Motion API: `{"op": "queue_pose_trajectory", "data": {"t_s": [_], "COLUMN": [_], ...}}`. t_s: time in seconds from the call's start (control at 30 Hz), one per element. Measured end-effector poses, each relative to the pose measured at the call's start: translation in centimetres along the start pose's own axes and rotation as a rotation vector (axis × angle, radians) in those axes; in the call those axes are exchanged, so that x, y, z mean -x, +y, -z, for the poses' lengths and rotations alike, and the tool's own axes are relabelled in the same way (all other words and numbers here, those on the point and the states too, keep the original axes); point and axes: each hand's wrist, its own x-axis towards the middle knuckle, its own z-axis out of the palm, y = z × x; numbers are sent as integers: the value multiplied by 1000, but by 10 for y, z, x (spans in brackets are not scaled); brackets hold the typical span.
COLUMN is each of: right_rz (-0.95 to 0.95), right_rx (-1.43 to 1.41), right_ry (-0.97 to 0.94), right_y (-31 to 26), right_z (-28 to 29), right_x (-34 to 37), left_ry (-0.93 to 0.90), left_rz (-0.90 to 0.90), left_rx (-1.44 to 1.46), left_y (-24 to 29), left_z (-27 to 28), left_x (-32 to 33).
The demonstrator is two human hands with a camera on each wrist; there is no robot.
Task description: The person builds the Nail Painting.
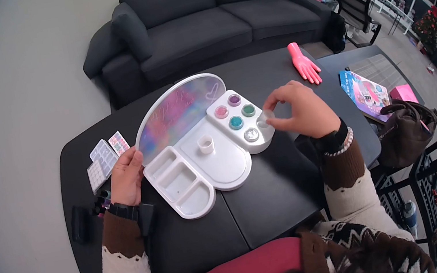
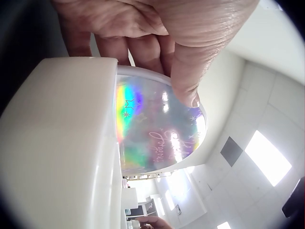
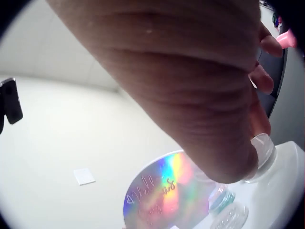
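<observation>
A white organizer (image 1: pixel 223 165) with a rounded, shiny holographic back panel (image 1: pixel 174 115) lies on the black table. My left hand (image 1: pixel 128 179) grips the panel's left edge, thumb on its front face (image 2: pixel 190 98) and fingers behind. At the right-hand tray, my right hand (image 1: pixel 308 112) pinches a small clear jar (image 3: pixel 263 155) between thumb and fingers, low over the tray's right edge. Beside it sit several glitter jars, among them a silver jar (image 1: pixel 251 134), a teal jar (image 1: pixel 236 122) and a purple jar (image 1: pixel 234 100). A small white cup (image 1: pixel 206 143) stands on the middle section.
A pink model hand (image 1: pixel 305 65) lies at the table's far right. White cases (image 1: pixel 99 163) and a sticker sheet (image 1: pixel 118 143) lie left, near small dark bottles (image 1: pixel 103 202). A colourful box (image 1: pixel 363 88) and a brown bag (image 1: pixel 408 132) are on the right. A dark sofa (image 1: pixel 194 29) stands behind.
</observation>
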Motion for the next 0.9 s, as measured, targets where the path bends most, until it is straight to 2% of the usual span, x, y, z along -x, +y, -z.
{"op": "queue_pose_trajectory", "data": {"t_s": [0.2, 0.9], "right_rz": [41, -63], "right_rx": [117, -45], "right_ry": [-13, -67], "right_y": [1, 18], "right_z": [-18, -25], "right_x": [1, -2], "left_ry": [5, -11], "left_rz": [-4, -18], "left_rx": [-7, 9], "left_y": [-2, -3], "left_z": [3, 5], "left_x": [0, 0]}}
